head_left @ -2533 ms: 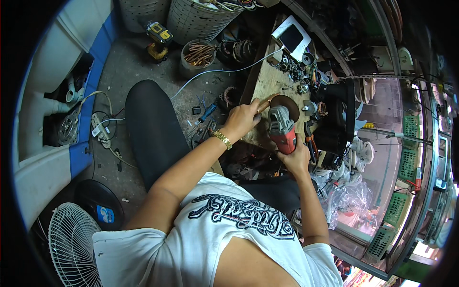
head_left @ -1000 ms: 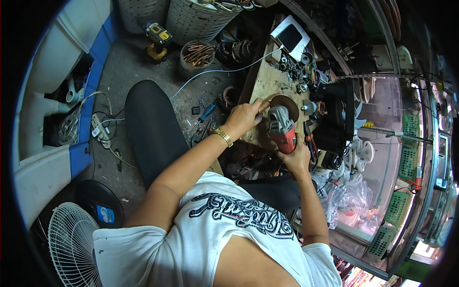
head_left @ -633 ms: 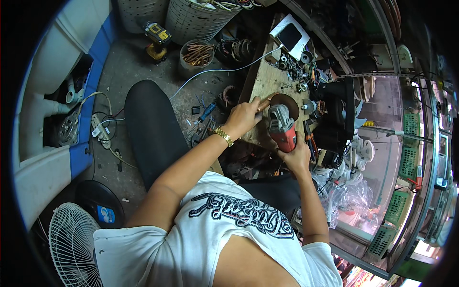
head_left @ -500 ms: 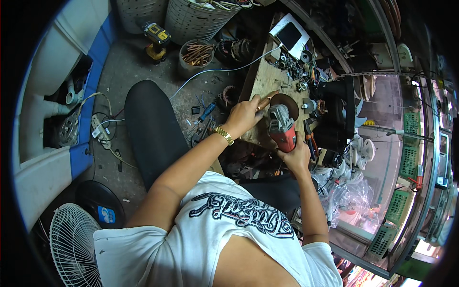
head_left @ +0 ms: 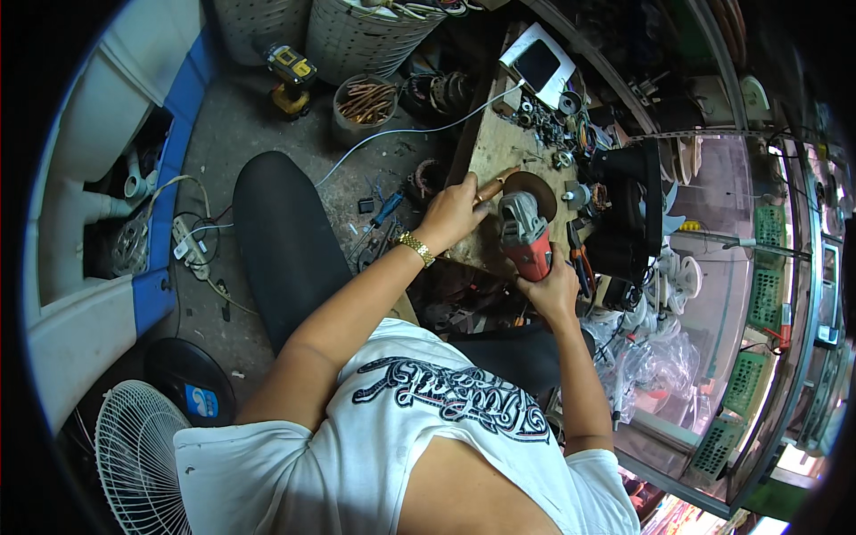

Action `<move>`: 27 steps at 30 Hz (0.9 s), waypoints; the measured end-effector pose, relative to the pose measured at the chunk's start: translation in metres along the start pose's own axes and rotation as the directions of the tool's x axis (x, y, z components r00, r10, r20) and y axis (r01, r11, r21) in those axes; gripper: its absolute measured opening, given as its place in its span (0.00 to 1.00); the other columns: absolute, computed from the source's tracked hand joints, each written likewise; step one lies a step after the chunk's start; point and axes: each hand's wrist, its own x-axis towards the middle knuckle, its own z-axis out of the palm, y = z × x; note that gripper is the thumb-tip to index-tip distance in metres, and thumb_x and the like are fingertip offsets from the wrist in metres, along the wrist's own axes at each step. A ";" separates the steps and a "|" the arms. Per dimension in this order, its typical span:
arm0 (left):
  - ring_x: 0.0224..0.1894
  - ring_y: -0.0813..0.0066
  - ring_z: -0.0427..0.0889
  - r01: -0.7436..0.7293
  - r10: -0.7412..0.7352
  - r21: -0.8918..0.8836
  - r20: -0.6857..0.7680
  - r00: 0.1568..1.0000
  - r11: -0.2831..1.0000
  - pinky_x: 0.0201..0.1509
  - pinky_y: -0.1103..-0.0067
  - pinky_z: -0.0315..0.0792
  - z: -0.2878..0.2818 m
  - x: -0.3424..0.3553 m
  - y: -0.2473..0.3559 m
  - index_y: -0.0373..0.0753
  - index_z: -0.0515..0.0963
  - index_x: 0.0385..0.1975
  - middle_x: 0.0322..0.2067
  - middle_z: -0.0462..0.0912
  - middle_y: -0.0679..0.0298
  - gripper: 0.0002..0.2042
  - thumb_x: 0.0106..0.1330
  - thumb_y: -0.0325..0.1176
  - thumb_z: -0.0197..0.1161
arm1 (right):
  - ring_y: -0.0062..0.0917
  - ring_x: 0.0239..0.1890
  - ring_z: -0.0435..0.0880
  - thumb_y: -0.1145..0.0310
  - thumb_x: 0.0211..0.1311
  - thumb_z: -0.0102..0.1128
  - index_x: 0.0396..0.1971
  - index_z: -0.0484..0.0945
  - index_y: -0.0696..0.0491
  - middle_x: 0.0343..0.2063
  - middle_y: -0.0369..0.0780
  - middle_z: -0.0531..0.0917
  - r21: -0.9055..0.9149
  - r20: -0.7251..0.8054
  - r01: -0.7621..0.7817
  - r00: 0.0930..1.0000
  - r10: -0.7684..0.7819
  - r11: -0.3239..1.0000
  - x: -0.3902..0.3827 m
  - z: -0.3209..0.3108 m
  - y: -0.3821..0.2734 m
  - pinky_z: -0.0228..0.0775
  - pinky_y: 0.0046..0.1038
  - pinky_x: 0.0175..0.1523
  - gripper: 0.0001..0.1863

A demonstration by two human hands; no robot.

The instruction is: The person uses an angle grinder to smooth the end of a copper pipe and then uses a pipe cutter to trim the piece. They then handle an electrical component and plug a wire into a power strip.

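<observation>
Here, holds a red angle grinder (head_left: 526, 242) with the right grip (head_left: 550, 291) wrapped round its body; clasps a brown rod (head_left: 491, 189) in the closed left grip (head_left: 453, 215), beside the brown disc (head_left: 532, 183), over the wooden bench (head_left: 499, 144).

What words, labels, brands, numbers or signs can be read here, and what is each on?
White shirt: large, ornate dark lettering across the chest, which I won't copy out.
Black disc: blue label with pale marking, too small to read surely.
Red grinder: any marking is too small to read.
Yellow-and-black drill: the same.
</observation>
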 end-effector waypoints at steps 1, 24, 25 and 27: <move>0.36 0.41 0.83 0.019 -0.019 0.021 0.006 1.000 1.000 0.40 0.56 0.77 0.001 0.000 0.000 0.31 0.69 0.41 0.29 0.83 0.42 0.18 0.61 0.36 0.68 | 0.51 0.41 0.84 0.58 0.33 0.79 0.61 0.69 0.62 0.40 0.55 0.85 0.002 -0.011 0.009 1.000 -0.009 1.000 0.000 0.000 0.001 0.75 0.43 0.48 0.50; 0.28 0.51 0.86 -0.123 0.159 0.477 -0.035 0.987 0.870 0.33 0.63 0.80 0.012 -0.009 0.008 0.32 0.71 0.42 0.24 0.83 0.50 0.15 0.61 0.32 0.64 | 0.49 0.41 0.83 0.56 0.32 0.78 0.61 0.69 0.60 0.37 0.54 0.84 0.097 0.002 -0.059 0.998 0.059 0.994 -0.015 0.006 0.010 0.74 0.43 0.49 0.50; 0.28 0.51 0.86 -0.116 0.139 0.454 -0.017 0.990 0.883 0.33 0.63 0.80 0.012 -0.009 0.013 0.32 0.71 0.42 0.24 0.83 0.50 0.15 0.61 0.33 0.65 | 0.49 0.41 0.84 0.56 0.32 0.78 0.60 0.69 0.60 0.37 0.54 0.84 0.099 -0.003 -0.061 0.998 0.062 0.993 -0.016 0.007 0.012 0.74 0.43 0.49 0.50; 0.29 0.51 0.86 -0.100 0.106 0.424 0.008 0.994 0.900 0.33 0.63 0.80 0.011 -0.011 0.021 0.32 0.72 0.43 0.24 0.83 0.50 0.15 0.61 0.33 0.65 | 0.49 0.40 0.84 0.56 0.32 0.78 0.59 0.70 0.60 0.36 0.54 0.85 0.103 -0.013 -0.056 0.998 0.057 0.993 -0.017 0.007 0.012 0.74 0.43 0.49 0.49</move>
